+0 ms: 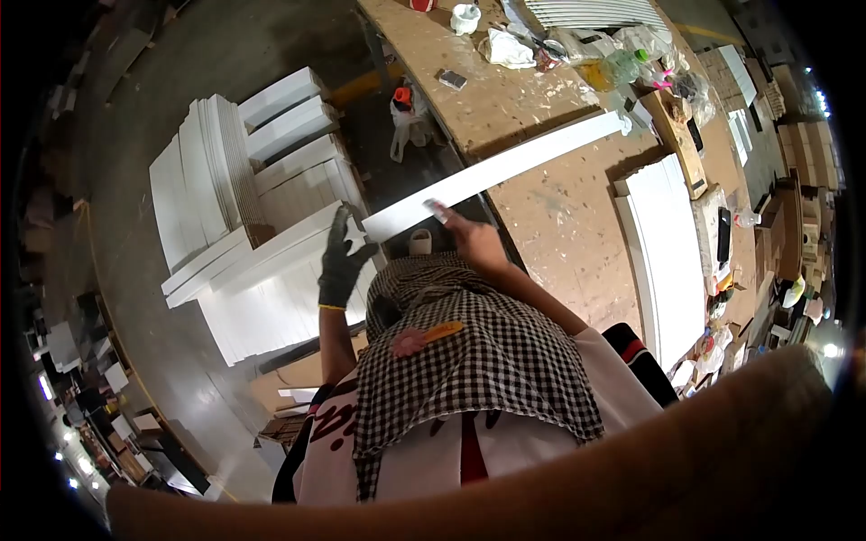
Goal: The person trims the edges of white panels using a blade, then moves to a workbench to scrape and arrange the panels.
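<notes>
A long white board [505, 173] lies across the workbench [577, 243], its near end sticking out past the bench edge. My left hand [340, 270], in a dark glove with a yellow cuff, is just left of that end. Its thumb and fingers are spread, with nothing in them. My bare right hand [478, 243] is closed around a small pale object [437, 211] against the near part of the board. Its exact kind cannot be made out, as the fingers cover much of it.
Stacks of white boards [212, 171] stand to my left. More white boards [663, 252] are piled on the bench at right. A green-capped bottle [622, 68], a small dark box [453, 80] and a white cup [465, 19] sit farther back. A plastic bag [410, 126] hangs beside the bench.
</notes>
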Action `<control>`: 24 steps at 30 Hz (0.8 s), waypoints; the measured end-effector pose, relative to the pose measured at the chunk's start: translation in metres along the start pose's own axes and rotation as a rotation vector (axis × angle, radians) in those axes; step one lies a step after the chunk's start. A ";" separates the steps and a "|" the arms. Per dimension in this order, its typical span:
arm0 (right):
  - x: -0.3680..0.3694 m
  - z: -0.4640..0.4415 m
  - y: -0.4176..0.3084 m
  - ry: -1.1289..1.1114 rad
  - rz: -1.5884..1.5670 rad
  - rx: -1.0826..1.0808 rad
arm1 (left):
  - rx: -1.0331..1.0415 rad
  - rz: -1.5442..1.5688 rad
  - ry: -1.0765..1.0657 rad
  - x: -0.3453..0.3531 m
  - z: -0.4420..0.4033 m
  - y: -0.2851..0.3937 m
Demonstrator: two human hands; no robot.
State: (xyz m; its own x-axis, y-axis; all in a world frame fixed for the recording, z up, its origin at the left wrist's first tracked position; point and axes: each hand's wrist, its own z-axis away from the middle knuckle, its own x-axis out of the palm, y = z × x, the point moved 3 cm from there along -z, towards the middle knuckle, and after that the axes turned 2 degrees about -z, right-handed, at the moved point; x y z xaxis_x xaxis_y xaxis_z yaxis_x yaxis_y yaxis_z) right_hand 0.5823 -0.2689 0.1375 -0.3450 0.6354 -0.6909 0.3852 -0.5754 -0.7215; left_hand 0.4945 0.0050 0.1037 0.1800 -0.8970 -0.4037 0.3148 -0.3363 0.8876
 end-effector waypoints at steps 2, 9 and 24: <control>0.008 0.002 0.000 0.001 0.013 0.016 | 0.027 -0.040 -0.041 0.015 -0.002 0.006; -0.002 0.000 -0.012 -0.125 0.116 0.148 | 0.008 0.002 -0.075 0.029 -0.008 0.004; 0.048 -0.017 -0.023 -0.216 0.040 -0.190 | 0.030 0.081 -0.133 0.023 -0.011 0.002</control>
State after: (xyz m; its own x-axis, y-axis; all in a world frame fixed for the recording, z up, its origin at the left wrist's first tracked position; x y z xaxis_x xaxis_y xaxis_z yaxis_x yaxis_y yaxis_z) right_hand 0.5710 -0.2165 0.1215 -0.4930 0.4777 -0.7271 0.5488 -0.4777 -0.6860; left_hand 0.5096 -0.0125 0.0935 0.0777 -0.9510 -0.2992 0.2757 -0.2679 0.9232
